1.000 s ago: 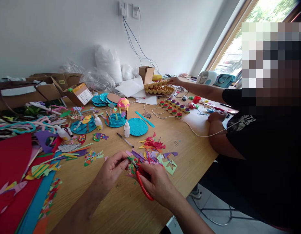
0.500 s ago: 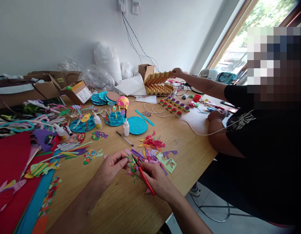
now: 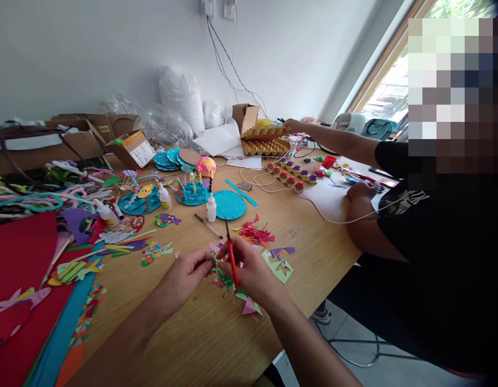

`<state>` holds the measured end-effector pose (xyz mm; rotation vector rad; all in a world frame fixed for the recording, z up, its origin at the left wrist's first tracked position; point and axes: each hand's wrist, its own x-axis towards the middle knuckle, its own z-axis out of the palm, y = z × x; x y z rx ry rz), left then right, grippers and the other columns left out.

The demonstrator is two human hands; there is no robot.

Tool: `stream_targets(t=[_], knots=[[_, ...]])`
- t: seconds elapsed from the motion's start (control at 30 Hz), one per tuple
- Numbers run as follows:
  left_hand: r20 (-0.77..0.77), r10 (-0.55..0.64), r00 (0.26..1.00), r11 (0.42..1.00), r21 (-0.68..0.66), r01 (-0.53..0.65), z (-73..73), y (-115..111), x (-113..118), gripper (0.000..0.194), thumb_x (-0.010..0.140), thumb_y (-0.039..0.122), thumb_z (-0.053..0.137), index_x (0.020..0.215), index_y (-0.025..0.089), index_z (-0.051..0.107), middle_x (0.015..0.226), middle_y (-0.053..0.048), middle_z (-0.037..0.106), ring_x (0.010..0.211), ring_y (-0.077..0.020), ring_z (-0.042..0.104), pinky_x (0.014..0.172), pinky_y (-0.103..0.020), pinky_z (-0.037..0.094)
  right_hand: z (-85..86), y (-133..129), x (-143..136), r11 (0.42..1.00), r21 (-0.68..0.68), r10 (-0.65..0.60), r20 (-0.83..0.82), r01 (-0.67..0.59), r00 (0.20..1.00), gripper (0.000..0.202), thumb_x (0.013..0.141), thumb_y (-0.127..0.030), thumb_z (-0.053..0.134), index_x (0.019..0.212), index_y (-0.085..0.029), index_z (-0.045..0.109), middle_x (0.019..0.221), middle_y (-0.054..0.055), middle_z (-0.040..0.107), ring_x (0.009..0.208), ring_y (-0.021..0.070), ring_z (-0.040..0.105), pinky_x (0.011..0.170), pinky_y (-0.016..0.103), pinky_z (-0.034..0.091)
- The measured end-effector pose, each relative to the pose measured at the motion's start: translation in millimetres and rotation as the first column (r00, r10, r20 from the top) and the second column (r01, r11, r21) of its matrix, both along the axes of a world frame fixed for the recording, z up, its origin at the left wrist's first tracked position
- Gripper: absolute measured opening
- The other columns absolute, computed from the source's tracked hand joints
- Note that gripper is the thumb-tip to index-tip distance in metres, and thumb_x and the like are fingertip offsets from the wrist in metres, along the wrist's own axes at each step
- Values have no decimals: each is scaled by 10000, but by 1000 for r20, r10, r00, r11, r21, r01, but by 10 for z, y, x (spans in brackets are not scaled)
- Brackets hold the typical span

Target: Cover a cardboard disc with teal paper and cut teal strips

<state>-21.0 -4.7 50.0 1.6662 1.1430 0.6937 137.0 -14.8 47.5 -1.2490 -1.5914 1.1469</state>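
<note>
My right hand is closed around a pair of scissors with red handles; the dark blades point away from me. The thumb and forefinger of my left hand are pinched together, and what they hold is too small to make out. The fingertips of both hands almost meet over the table. Under and behind them lies a heap of paper scraps in green, pink, purple and red. A pale green scrap with a cut-out is right of my right hand.
A pen, a white glue bottle and a blue disc lie beyond my hands. Paper fish and coloured sheets fill the left side. On the right, another person's hand touches a yellow egg tray.
My right hand has turned the scissors more upright, blades pointing away, and its fingertips have come close to my left hand's. The other person's hand has lowered the raised egg tray.
</note>
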Motion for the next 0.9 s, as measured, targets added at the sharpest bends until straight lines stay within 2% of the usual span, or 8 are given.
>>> stream_targets(t=[0.23, 0.37, 0.43, 0.5, 0.57, 0.63, 0.77, 0.9], knots=[[-87, -26, 996, 998, 59, 32, 21, 4, 12, 147, 748, 226, 485, 648, 200, 591, 628, 14, 584, 627, -173, 517, 570, -254, 349, 42, 72, -85, 993, 116, 8, 240, -37, 971, 102, 666, -143, 555, 698, -178, 464, 598, -56, 447, 546, 82, 366, 481, 184, 276], [-107, -57, 993, 997, 52, 63, -3, 18, 6, 163, 759, 211, 462, 670, 191, 597, 650, 6, 596, 640, -177, 522, 588, -264, 352, 6, 87, -86, 986, 158, 10, 279, -56, 960, 85, 674, -139, 531, 699, -185, 465, 585, -61, 445, 535, 80, 351, 475, 195, 246], [-101, -56, 993, 997, 44, 61, -14, 20, -17, 161, 752, 210, 461, 653, 191, 586, 624, 14, 571, 627, -172, 511, 576, -260, 351, -14, 99, -88, 992, 116, 23, 193, -47, 981, 93, 657, -132, 529, 693, -185, 461, 591, -61, 449, 539, 81, 366, 480, 196, 262], [-83, -50, 995, 998, 31, 52, -26, 17, -56, 166, 752, 226, 455, 632, 193, 565, 601, 22, 541, 614, -167, 501, 562, -254, 355, -27, 111, -93, 999, -2, 47, 11, -47, 999, 114, 633, -152, 546, 692, -183, 454, 608, -59, 455, 539, 80, 389, 482, 194, 297], [-59, -41, 997, 999, 16, 42, -40, 11, -104, 177, 762, 250, 440, 635, 195, 550, 600, 24, 527, 612, -163, 499, 565, -252, 368, -29, 116, -101, 989, -132, 40, -200, -68, 979, 168, 610, -200, 586, 708, -181, 451, 629, -54, 469, 525, 77, 405, 471, 194, 321], [-32, -24, 999, 1000, 7, 25, -48, 2, -140, 175, 771, 264, 424, 670, 195, 549, 616, 22, 524, 625, -162, 502, 584, -256, 382, -24, 114, -111, 974, -210, 5, -337, -81, 941, 221, 587, -241, 620, 719, -178, 454, 639, -52, 482, 510, 73, 408, 457, 193, 323], [18, -7, 1000, 1000, 4, 7, -20, -32, -141, 154, 765, 282, 436, 767, 193, 562, 640, 24, 512, 621, -153, 487, 567, -247, 381, -14, 96, -154, 962, -259, -37, -435, -85, 899, 256, 555, -236, 654, 716, -170, 466, 631, -55, 492, 502, 64, 407, 451, 186, 317], [35, 14, 999, 1000, 24, -15, 5, -52, -114, 157, 757, 295, 444, 664, 196, 522, 601, 38, 466, 580, -137, 440, 545, -240, 354, -14, 83, -210, 958, -270, -34, -456, -102, 889, 279, 533, -213, 682, 708, -169, 468, 629, -60, 493, 505, 60, 411, 460, 184, 323]])
